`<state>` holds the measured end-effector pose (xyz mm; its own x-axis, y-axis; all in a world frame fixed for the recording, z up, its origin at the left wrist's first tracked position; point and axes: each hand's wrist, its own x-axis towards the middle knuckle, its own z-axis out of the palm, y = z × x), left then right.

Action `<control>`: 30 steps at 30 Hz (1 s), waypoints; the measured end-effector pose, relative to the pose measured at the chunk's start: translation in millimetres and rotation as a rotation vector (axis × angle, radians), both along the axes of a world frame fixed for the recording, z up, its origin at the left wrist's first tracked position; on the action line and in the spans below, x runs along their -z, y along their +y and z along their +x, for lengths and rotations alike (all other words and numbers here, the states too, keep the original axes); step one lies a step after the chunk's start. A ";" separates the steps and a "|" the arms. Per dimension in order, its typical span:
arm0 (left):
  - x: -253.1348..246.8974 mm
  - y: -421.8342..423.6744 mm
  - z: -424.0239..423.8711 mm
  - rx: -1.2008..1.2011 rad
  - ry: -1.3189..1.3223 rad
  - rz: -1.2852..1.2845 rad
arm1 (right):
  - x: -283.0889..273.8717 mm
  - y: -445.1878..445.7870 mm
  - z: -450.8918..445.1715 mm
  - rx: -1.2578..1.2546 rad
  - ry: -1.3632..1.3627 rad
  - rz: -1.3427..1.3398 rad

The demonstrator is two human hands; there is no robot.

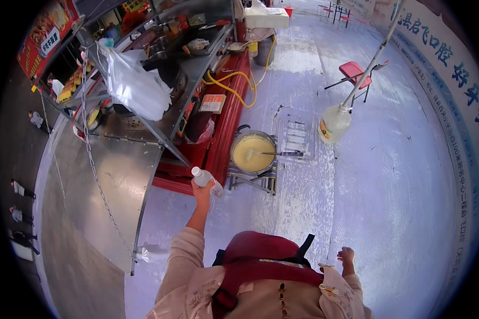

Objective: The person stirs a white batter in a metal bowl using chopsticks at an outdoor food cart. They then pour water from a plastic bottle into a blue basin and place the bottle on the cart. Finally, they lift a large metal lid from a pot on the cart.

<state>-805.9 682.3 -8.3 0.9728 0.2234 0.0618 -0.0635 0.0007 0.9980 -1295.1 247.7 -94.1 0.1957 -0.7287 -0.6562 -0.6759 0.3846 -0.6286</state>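
My left hand (202, 191) is wrapped around a plastic bottle (200, 176) with a white cap, tilted beside the corner of a red ledge (175, 184). Right of the bottle, a metal pot (273, 139) of pale yellow batter (245, 145) rests on a small folding stool (272, 184). A utensil with a dark handle (292, 153) lies across the pot's rim, its far end in the batter. Low on my right side hangs my right hand (346, 254), fingers loosely bent and nothing visible in it. A red baby carrier (263, 249) is strapped across my chest.
A metal stall counter (103, 171) with a hanging chain (88, 147) and white plastic bags (133, 79) stands left. A yellow hose (239, 95) loops over the ledge. Ahead right are a pole in a water-filled jug (337, 123) and a red folding chair (353, 71).
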 end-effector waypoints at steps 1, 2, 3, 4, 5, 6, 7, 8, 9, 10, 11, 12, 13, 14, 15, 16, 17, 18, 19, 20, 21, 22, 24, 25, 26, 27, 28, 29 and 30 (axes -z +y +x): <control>4.5 -11.3 14.9 0.004 0.069 -0.070 | -23.8 -17.7 34.4 -0.003 -0.042 -0.024; 10.0 -21.7 27.9 0.000 0.143 -0.144 | -34.3 -35.8 57.4 -0.032 -0.085 -0.028; 21.6 -27.5 46.2 -0.030 0.183 -0.142 | -44.9 -49.5 79.2 -0.106 -0.062 -0.015; 33.4 -32.8 60.1 -0.078 0.187 -0.101 | -51.8 -55.1 96.6 -0.178 -0.041 -0.005; 44.3 -36.5 74.6 -0.132 0.175 -0.037 | -58.4 -60.7 111.8 -0.243 -0.024 -0.002; 52.1 -39.3 89.9 -0.197 0.156 0.017 | -62.1 -61.8 121.4 -0.280 0.054 0.013; 59.2 -43.4 102.6 -0.256 0.149 0.052 | -61.9 -64.1 119.6 -0.300 0.096 0.031; 51.7 -51.5 117.9 -0.310 0.134 0.094 | -64.0 -58.4 115.0 -0.295 0.192 0.066; 48.7 -56.0 132.7 -0.357 0.121 0.142 | -73.6 -49.6 115.0 -0.446 0.262 0.093; 63.3 -52.5 150.4 -0.440 0.103 0.149 | -80.1 -48.3 121.2 -0.565 0.313 0.105; 68.9 -52.3 167.9 -0.515 0.108 0.175 | -82.5 -48.8 124.7 -0.646 0.354 0.126; 73.7 -48.8 180.3 -0.601 0.116 0.203 | -83.9 -53.5 134.2 -0.712 0.386 0.143; 77.8 -45.0 194.1 -0.672 0.118 0.239 | -83.9 -53.3 142.1 -0.718 0.407 0.157; 81.8 -39.9 205.5 -0.735 0.158 0.274 | -83.7 -57.9 152.2 -0.717 0.420 0.162; 83.5 -29.7 213.6 -0.800 0.197 0.317 | -83.4 -63.9 165.5 -0.711 0.427 0.168; 86.0 -25.1 220.1 -0.862 0.237 0.361 | -83.8 -73.5 178.7 -0.699 0.431 0.167; 89.3 -25.7 225.8 -0.890 0.238 0.371 | -85.3 -84.1 189.4 -0.688 0.431 0.168; 90.1 -26.0 228.3 -0.920 0.238 0.383 | -86.2 -95.1 202.5 -0.679 0.430 0.165; 80.0 -32.6 229.7 -0.942 0.237 0.392 | -86.4 -104.5 210.7 -0.668 0.425 0.160; 69.0 -41.1 231.9 -0.949 0.368 0.284 | -86.8 -114.7 217.0 -0.654 0.424 0.152; 44.5 -50.8 231.7 -0.959 0.498 0.174 | -88.5 -126.9 222.9 -0.654 0.420 0.144; 59.1 -42.6 240.7 -1.013 0.555 0.214 | -87.3 -140.0 230.1 -0.663 0.411 0.142; 52.7 -49.3 242.8 -1.053 0.715 0.061 | -88.6 -165.9 233.1 -0.670 0.412 0.133; 59.2 -46.6 238.6 -0.987 0.705 -0.053 | -89.0 -183.0 231.8 -0.684 0.421 0.132; 67.8 -33.0 238.0 -0.920 0.692 -0.166 | -86.4 -201.7 233.1 -0.711 0.422 0.131; 75.8 -23.8 231.9 -0.851 0.684 -0.280 | -82.9 -220.2 232.6 -0.731 0.427 0.130; 74.7 -19.0 227.7 -0.802 0.595 -0.190 | -77.9 -238.2 231.0 -0.753 0.430 0.131; 71.5 -15.0 220.8 -0.751 0.509 -0.099 | -72.4 -257.3 228.1 -0.778 0.431 0.134; 70.1 -18.0 209.6 -0.697 0.428 -0.011 | -66.4 -277.5 225.7 -0.830 0.428 0.131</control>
